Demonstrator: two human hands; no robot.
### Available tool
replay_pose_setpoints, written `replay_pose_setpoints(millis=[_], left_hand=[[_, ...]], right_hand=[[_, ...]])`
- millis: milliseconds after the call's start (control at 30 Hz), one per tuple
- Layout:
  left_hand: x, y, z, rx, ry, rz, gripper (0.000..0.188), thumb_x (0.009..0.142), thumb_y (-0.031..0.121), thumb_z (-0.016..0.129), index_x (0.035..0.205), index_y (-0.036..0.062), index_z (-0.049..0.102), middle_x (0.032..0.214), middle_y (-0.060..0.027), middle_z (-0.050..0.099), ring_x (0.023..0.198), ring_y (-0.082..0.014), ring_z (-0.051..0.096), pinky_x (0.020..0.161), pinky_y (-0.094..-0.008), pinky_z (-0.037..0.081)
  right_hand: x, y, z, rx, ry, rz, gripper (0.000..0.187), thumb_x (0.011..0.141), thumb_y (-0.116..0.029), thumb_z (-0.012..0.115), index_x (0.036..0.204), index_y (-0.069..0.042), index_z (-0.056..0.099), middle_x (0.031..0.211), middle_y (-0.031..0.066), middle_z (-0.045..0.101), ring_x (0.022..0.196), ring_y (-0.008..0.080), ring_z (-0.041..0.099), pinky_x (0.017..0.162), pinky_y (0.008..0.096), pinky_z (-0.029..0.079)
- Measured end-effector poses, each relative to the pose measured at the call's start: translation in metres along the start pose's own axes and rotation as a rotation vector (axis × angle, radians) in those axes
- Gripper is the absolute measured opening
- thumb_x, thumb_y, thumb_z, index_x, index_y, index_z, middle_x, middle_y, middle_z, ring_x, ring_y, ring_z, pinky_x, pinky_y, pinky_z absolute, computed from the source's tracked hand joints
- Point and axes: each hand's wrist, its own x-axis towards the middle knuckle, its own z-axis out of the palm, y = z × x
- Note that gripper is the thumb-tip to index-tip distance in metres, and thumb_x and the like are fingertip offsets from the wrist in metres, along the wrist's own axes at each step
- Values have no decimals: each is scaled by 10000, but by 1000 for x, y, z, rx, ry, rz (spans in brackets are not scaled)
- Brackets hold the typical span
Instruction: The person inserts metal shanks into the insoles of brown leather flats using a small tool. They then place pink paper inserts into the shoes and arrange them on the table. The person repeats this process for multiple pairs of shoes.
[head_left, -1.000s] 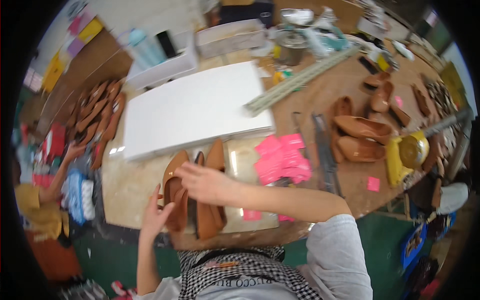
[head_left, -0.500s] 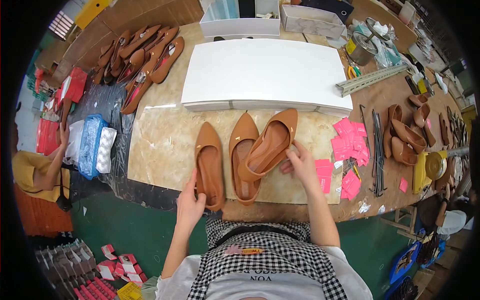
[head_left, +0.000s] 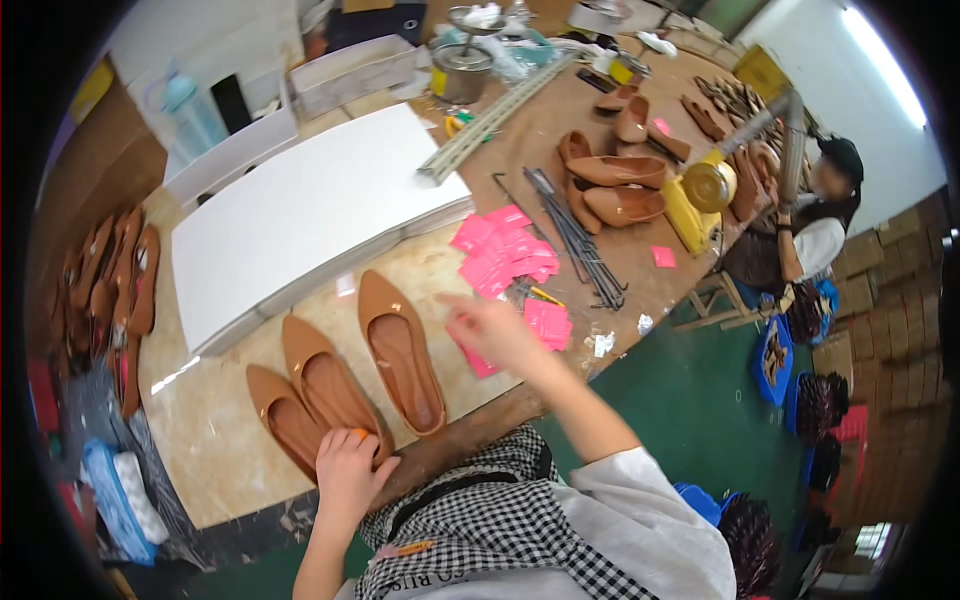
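Three tan pointed flat shoes lie side by side near the front edge of the workbench: a left shoe [head_left: 283, 421], a middle shoe [head_left: 328, 383] and a right shoe [head_left: 403, 352]. My left hand [head_left: 347, 469] rests on the heel end of the middle shoe, fingers curled over it. Blurred with motion, my right hand [head_left: 492, 331] hovers over the bench between the right shoe and a heap of pink paper tags [head_left: 502, 256], fingers spread and nothing in it.
A stack of white boards [head_left: 300, 205] lies behind the shoes. More tan shoes [head_left: 612, 182] and metal rods [head_left: 575, 238] sit to the right, several shoes [head_left: 118, 285] lie at the left. A yellow tool [head_left: 692, 195] stands at the bench edge; another person [head_left: 812, 225] sits beyond.
The right shoe now lies flat on the bench; my right hand has let it go and moved right toward the pink tags. My left hand shifted onto the middle shoe's heel.
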Motion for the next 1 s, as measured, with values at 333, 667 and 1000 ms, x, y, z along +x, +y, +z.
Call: replay_pose_setpoints(millis=[333, 667, 1000], left_hand=[[1, 19, 18, 29, 92, -168, 277, 725, 188, 812, 859, -12, 675, 857, -156, 622, 830, -337, 588, 803, -423, 436], [52, 42, 6, 219, -168, 342, 418, 760, 346, 782, 1089, 118, 660, 1035, -83, 627, 1138, -289, 560, 1130, -514, 356], [-58, -29, -68, 117, 420, -301, 274, 779, 125, 767, 1037, 70, 693, 922, -116, 593, 966, -305, 568, 1019, -443, 463]], right_hand=[[29, 255, -210, -1042, 53, 307, 369, 848, -153, 670, 1208, -84, 624, 1231, 123, 645, 1172, 319, 579, 1066, 437, 416], [-13, 7, -140, 394, 57, 267, 178, 987, -129, 618, 1129, -47, 551, 777, -102, 490, 659, -6, 368, 572, 191, 294], [-12, -58, 84, 250, -377, 44, 467, 951, -216, 663, 1296, 40, 479, 823, 167, 657, 683, 260, 648, 613, 368, 507]])
